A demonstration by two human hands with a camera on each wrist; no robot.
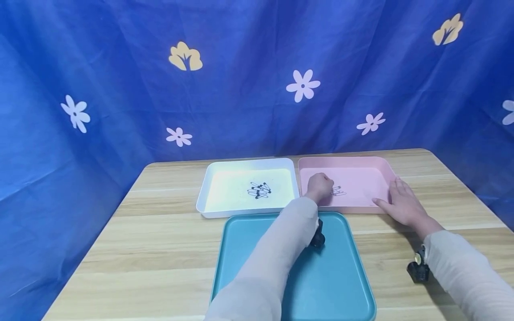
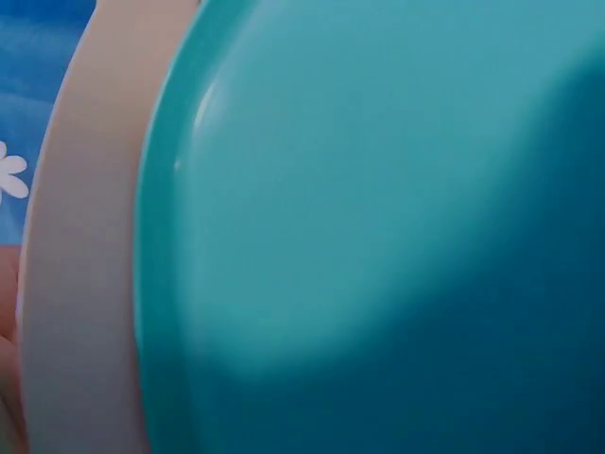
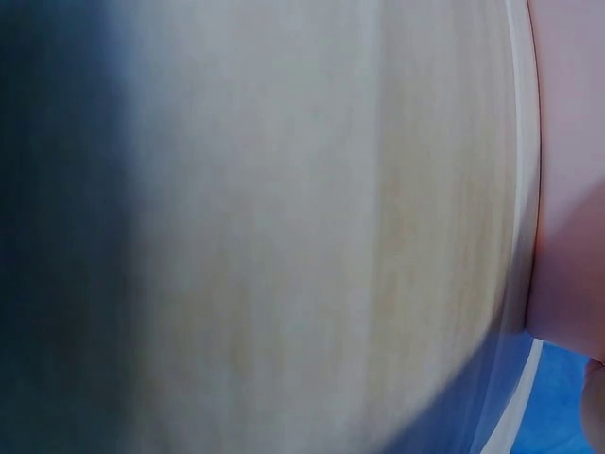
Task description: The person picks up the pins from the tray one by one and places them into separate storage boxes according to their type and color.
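Observation:
My left hand [image 1: 320, 186] reaches into the pink tray [image 1: 377, 163] with its fingers curled downward beside several thin safety pins [image 1: 338, 191]. Its fingertips are hidden behind the hand, so I cannot tell whether a pin is pinched there. At the tray's near right corner rests my right hand [image 1: 403, 206], fingers extended along the side wall and thumb over the front rim. To the left stands a white tray [image 1: 204, 200], where a small heap of dark-ended safety pins [image 1: 260, 191] lies. The left wrist view catches only a sliver of hand beside the pink wall [image 2: 80, 265].
A large teal tray [image 1: 321, 276] lies nearest me, under my left forearm, its far edge close to both smaller trays. All three stand on a wood-grain table [image 1: 160, 249]. Behind the table hangs a blue curtain [image 1: 241, 89] with flower prints.

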